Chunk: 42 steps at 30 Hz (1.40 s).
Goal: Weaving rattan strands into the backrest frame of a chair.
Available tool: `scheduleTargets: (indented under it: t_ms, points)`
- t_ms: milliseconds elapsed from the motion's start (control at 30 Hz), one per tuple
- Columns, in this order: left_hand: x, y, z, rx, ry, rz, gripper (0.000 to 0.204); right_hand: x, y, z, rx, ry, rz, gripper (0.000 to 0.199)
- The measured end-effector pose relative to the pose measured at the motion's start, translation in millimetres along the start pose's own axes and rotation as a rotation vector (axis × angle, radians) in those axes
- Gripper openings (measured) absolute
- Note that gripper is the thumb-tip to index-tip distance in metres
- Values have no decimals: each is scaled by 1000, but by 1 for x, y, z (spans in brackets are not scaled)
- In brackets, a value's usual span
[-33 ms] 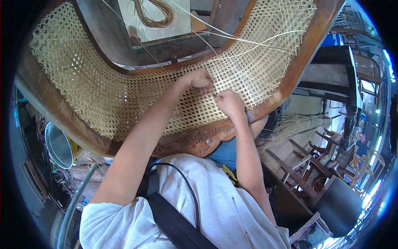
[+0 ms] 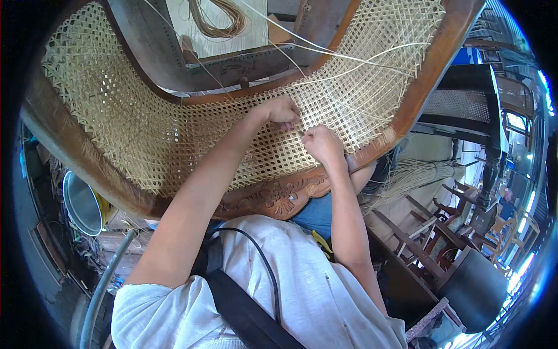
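A woven cane panel (image 2: 133,128) fills a curved brown wooden chair frame (image 2: 401,125) in front of me, its near edge carved with flowers (image 2: 282,200). My left hand (image 2: 281,111) rests at the middle of the weave with its fingers curled down against the cane. Just to its right and nearer to me, my right hand (image 2: 323,143) is closed in a pinch. Something small and dark shows at its fingertips, too small to name. Several loose pale cane strands (image 2: 331,54) trail across the right part of the panel and over the far rail.
Beyond the frame lies a coil of cane (image 2: 224,24) on a pale board. At the left stand a metal bucket (image 2: 80,203) and a grey pipe (image 2: 104,285). A bundle of cane strands (image 2: 427,175), a black-framed cane seat (image 2: 459,104) and stacked wooden chairs (image 2: 415,238) crowd the right.
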<state>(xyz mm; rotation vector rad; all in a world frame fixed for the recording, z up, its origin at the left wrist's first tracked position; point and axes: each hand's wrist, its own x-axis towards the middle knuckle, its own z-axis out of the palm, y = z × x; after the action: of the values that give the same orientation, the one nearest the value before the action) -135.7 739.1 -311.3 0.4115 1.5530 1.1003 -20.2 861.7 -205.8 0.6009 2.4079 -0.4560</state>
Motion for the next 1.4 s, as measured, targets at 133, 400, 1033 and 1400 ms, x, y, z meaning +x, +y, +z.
scheduleTargets:
  t_ms: [133,400,1033,1400]
  points:
    - [-2,1,2,265,-52,160,13,-1,-5,-1,-13,7,-10,23]
    - [-11,-31,18,110,198,260,15,-18,0,-17,-105,11,46,25]
    - [-24,-16,49,141,152,521,21,-39,33,-13,127,296,-136,26]
    - [-10,-28,32,-196,125,332,17,-44,19,-12,-228,100,-108,24]
